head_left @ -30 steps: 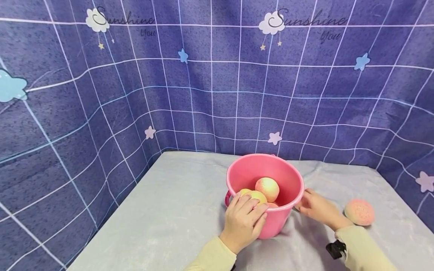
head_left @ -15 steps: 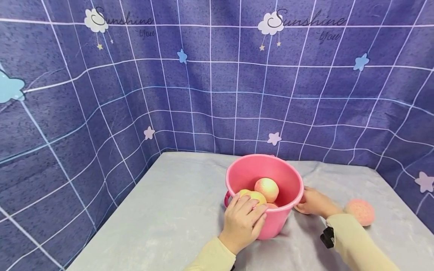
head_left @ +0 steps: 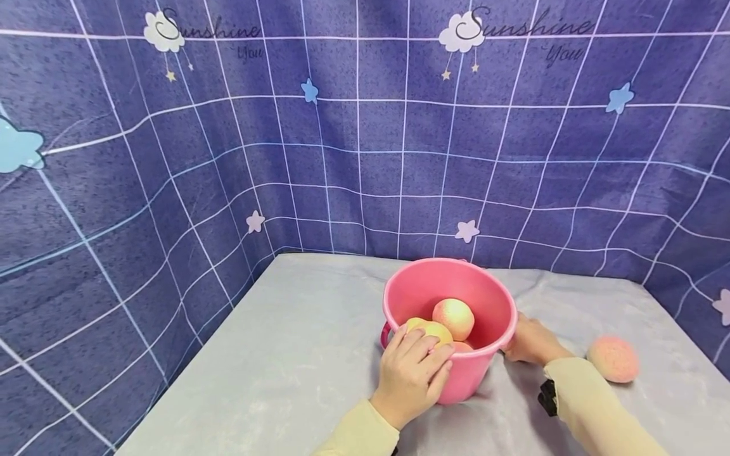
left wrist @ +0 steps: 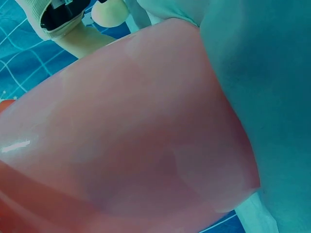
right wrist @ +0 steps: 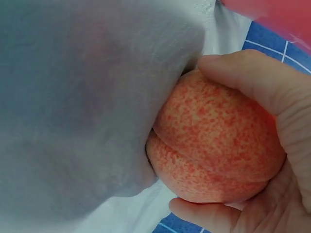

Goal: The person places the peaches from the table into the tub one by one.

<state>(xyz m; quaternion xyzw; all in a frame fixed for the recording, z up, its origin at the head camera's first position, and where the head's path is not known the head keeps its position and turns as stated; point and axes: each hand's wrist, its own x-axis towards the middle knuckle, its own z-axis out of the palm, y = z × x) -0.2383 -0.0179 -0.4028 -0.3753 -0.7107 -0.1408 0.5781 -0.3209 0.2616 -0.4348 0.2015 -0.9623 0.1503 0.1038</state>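
A pink bucket (head_left: 464, 380) stands upright on the cloth-covered table, and its outer wall fills much of the left wrist view. My left hand (head_left: 407, 377) grips the near rim, fingers bent over the edge beside the yellow fruit (head_left: 438, 332). Deeper in the bucket lie a pale peach (head_left: 453, 318) and part of a pinkish fruit (head_left: 462, 346). Close to the bucket's right side is my right hand (head_left: 531, 342), its fingertips hidden from the head view. The right wrist view shows it holding a red-speckled peach (right wrist: 214, 141) between thumb and fingers, against the cloth.
Another peach (head_left: 613, 360) lies on the table (head_left: 274, 354) to the right, beside the right forearm. A blue grid-patterned curtain (head_left: 365, 126) rises behind the table and along its left side.
My right hand has moved slightly in beside the bucket, and its forearm has swung left. The left hand keeps its hold on the rim. The head view has shifted slightly.
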